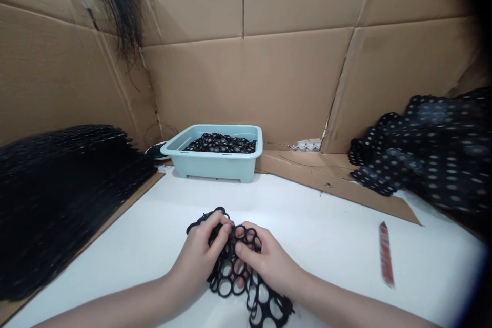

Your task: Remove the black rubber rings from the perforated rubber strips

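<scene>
Black ring mesh (pixel 226 279): lower centre of the frame, an openwork piece of joined rings, bunched at its upper end and spreading loosely towards the bottom edge.
Left hand (pixel 196 248): its grip is closed on the upper left part of the mesh, thumb and forefinger pinching the bunched rings.
Right hand (pixel 271 256): its grip is closed on the mesh too, thumb on top and fingers partly behind the rings.
Progress: this piece is in both hands and outside the tub; whether the work on it is partly or wholly done cannot be told. Similar-looking black pieces (pixel 221 143) lie in the tub, and how many there are is unclear.
Tub (pixel 213 168): pale blue, upright, centre of the frame, beyond the hands.
Dotted black material (pixel 430 151): a large heap at the right side; from its look, perhaps more mesh, though whether it is finished or waiting does not show.
Red narrow item (pixel 386 256): lower right, lying apart from the hands, its kind unclear.
Dark pile (pixel 65 195): left side, thick and layered.
Black strands (pixel 119 10): hanging at the upper left.
Tabletop (pixel 326 230): white, under the hands and tub.
Cardboard walls (pixel 295 72): upper part of the frame, behind and beside the tabletop.
</scene>
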`<state>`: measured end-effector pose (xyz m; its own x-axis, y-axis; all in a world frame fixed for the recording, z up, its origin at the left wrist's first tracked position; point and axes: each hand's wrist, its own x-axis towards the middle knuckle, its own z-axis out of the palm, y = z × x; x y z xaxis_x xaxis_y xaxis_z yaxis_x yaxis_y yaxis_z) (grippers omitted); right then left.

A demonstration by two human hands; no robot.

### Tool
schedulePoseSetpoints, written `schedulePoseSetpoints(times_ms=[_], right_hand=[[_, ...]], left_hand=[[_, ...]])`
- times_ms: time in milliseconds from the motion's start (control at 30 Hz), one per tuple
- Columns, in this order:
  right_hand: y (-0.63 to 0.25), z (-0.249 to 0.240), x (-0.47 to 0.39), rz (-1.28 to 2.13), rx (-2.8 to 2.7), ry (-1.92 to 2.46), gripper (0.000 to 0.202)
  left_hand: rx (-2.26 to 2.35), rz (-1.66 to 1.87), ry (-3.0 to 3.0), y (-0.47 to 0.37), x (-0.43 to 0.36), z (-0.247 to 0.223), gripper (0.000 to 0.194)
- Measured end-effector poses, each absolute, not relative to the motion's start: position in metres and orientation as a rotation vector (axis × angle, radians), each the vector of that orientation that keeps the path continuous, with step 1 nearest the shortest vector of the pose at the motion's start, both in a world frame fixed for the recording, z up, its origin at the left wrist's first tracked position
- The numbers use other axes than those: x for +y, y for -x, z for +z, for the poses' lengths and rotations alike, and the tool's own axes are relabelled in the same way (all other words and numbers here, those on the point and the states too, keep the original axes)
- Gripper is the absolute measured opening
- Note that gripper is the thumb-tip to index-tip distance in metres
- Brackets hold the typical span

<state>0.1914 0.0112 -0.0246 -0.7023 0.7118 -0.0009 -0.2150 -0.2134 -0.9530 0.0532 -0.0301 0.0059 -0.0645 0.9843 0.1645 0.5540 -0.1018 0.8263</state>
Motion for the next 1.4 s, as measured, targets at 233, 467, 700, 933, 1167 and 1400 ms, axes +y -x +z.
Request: schedulePoseSetpoints(times_ms=[233, 467, 700, 933, 1167, 1400], right_hand=[[-0.191, -0.026, 0.005, 1.962, -1.475, 0.587, 0.022], [-0.195, -0.022, 0.008, 1.912, -1.52, 0.521, 0.015], [-0.194, -0.018, 0.013, 1.972, -1.482, 0.506, 0.009], [-0.197, -0.024, 0.018, 2.037, -1.331, 0.588, 0.017], [-0.196, -0.026, 0.018, 2.146, -1.155, 0.7, 0.022], [-0.198, -0.024, 0.017, 2.02, -1.353, 0.642, 0.025]], left_hand=[[1.497, 0.996, -1.586, -0.057, -0.036, -0.001, 0.016], [1.513, 0.926, -1.71, -0.054, -0.035, 0.0, 0.014], [1.43, 1.075, -1.486, -0.055, -0.029, -0.003, 0.019], [1.395, 1.304, -0.993, -0.029, -0.002, 0.011, 0.023], [1.55, 1.15, -1.401, -0.032, -0.006, 0.005, 0.021], [1.682, 1.125, -1.669, -0.04, -0.02, 0.004, 0.017]])
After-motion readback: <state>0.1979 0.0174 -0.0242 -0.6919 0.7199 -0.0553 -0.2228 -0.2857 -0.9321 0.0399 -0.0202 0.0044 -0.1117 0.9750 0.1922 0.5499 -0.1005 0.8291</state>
